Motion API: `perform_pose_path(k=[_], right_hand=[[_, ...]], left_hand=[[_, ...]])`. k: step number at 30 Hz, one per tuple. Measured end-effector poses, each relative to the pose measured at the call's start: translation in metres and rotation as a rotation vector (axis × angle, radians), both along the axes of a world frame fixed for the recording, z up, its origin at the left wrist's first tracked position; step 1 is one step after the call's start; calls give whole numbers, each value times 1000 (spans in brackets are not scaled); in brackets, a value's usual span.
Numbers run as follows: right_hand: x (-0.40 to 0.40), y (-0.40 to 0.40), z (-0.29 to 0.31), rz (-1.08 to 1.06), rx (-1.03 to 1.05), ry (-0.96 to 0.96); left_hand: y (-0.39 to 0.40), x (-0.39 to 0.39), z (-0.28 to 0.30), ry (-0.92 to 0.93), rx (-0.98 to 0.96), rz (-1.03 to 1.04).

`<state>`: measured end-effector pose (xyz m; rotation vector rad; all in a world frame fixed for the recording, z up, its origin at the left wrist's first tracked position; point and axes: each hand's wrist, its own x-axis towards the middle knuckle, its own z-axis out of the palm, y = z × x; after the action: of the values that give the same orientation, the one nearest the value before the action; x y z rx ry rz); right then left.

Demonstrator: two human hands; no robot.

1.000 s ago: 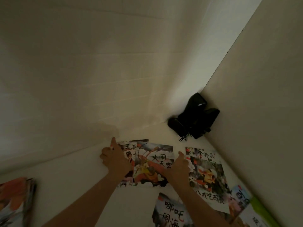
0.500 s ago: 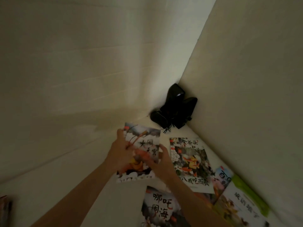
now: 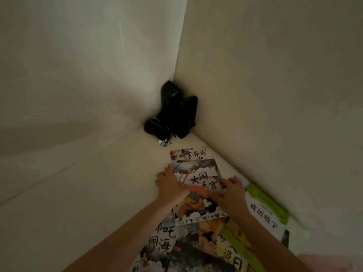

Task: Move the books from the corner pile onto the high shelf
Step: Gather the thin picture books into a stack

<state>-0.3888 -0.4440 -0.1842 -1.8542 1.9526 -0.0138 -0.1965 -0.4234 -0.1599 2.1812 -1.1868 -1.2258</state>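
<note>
Both hands are being clamped on one book (image 3: 198,183): left hand (image 3: 170,185) at its 9 o'clock edge, right hand (image 3: 231,191) at 3 o'clock. It is being laid over other books (image 3: 188,154) on the shelf (image 3: 88,203). Step judged: placing. Next: release, fetch another.

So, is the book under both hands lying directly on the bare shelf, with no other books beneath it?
No: the book gripped by the left hand and right hand overlaps other picture books beneath it.
</note>
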Motion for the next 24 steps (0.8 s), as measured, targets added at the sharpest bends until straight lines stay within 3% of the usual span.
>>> perform_pose_path(k=[5, 12, 16, 24], right_hand=[[6, -10, 18, -164, 37, -299], [15, -28, 17, -278, 146, -497], [34, -13, 15, -190, 50, -579], [52, 13, 51, -160, -199, -841]], left_hand=[[-14, -10, -2, 234, -33, 145], [-41, 5, -13, 466, 34, 468], [-34, 22, -18, 269, -96, 287], [10, 48, 21, 381, -349, 11]])
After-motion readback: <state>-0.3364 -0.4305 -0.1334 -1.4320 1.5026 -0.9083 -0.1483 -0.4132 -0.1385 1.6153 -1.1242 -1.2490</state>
